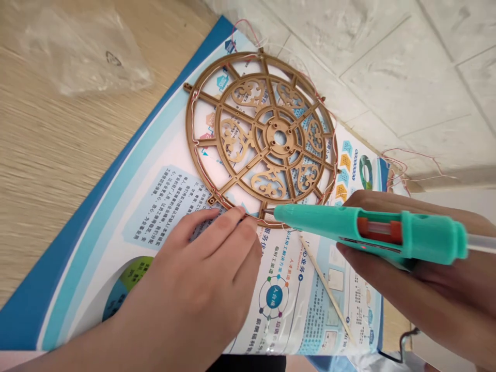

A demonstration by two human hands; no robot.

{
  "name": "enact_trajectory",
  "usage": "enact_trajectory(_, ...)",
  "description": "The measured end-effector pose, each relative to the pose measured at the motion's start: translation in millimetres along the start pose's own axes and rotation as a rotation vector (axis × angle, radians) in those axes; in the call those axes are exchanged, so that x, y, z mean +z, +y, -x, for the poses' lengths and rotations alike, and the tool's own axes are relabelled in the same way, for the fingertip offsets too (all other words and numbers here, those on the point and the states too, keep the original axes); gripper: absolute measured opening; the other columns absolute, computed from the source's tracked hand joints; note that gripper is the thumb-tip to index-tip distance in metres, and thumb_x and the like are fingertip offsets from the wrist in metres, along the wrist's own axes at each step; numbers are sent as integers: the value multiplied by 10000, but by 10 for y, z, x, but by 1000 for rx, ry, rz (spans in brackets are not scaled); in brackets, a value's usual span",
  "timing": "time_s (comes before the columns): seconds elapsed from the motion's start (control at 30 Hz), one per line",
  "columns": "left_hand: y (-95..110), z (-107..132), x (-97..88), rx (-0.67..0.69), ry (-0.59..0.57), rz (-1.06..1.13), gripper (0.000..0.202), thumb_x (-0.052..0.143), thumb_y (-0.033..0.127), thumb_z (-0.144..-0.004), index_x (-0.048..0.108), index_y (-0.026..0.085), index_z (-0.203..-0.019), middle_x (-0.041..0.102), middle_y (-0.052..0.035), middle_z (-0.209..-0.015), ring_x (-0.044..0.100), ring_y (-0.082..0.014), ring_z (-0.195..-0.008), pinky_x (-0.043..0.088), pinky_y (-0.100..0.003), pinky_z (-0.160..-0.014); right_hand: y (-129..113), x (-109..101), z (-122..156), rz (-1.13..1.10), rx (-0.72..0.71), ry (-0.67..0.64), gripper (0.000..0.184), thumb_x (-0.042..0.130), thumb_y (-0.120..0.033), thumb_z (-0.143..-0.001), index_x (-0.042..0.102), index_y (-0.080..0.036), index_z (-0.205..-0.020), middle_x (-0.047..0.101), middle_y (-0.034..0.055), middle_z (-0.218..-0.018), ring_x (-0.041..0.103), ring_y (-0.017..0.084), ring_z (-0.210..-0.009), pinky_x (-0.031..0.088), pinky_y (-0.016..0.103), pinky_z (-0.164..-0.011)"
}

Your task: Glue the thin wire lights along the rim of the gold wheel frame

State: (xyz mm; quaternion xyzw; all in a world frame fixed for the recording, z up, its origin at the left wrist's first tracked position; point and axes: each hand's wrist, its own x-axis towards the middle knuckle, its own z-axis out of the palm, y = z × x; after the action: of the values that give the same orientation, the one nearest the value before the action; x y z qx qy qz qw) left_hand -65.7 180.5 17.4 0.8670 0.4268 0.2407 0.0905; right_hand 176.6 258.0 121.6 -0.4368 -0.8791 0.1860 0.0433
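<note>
A round, gold-brown openwork frame [238, 182] with spokes and scroll patterns lies flat on a printed sheet [155, 206]. Thin red and white wires [196, 142] run along its rim. My left hand [220, 258] rests at the near rim, fingers bent and pressed down on the edge and the wire there; the fingertips are partly hidden. In my right hand [387, 289] is a green hot glue gun [333, 219], with a clear glue stick [480, 243] poking out of its back. Its nozzle tip is at the near rim, just right of my left fingers.
A thin wooden stick [327, 289] lies on the sheet below the glue gun. A clear plastic bag [93, 57] sits on the wooden table [50, 155]. A tiled wall [372, 67] borders the far right. Loose wire ends [411, 157] curl beside the sheet, near a bent black wire [403, 346].
</note>
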Motion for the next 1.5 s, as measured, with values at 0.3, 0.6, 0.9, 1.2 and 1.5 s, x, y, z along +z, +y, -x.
enact_trajectory(0.3,18,-142,-35,45,149,-49,190,526,81,-986,705,73,-1048,784,-129,-1098,706,-276,-1087,521,-449,-952,322,-343,585,-148,580,596,180,799,-443,-851,772,-304,-962,775,19,-1009,735,268,-938,582,409,-778)
enact_trajectory(0.6,81,-168,-72,108,242,-161,193,514,81,-977,691,147,-1016,811,-81,-1053,766,-243,-1016,595,-407,-901,1005,90,726,-344,872,586,341,689,-439,-1022,696,-166,-1227,729,88,-1201,722,225,-1055,632,442,-930)
enact_trajectory(0.9,119,-141,-99,91,170,-192,178,529,83,-968,668,170,-1040,808,-74,-1094,770,-249,-1066,621,-418,-927,1109,209,592,-228,930,456,317,671,-460,-1031,695,-168,-1153,711,67,-1147,696,205,-1000,617,407,-899)
enact_trajectory(1.2,125,-133,-103,93,123,-188,159,550,85,-965,661,155,-1055,796,-97,-1118,760,-273,-1084,630,-442,-917,1059,199,673,-245,852,517,307,796,-474,-860,706,-212,-992,758,87,-1029,689,303,-964,510,411,-828)
enact_trajectory(1.5,125,-115,-106,81,114,-176,176,535,98,-959,664,168,-1056,793,-111,-1136,757,-293,-1102,627,-454,-906,961,253,997,-226,843,552,646,767,-602,-832,658,-203,-1328,704,145,-1353,667,353,-1174,534,491,-960)
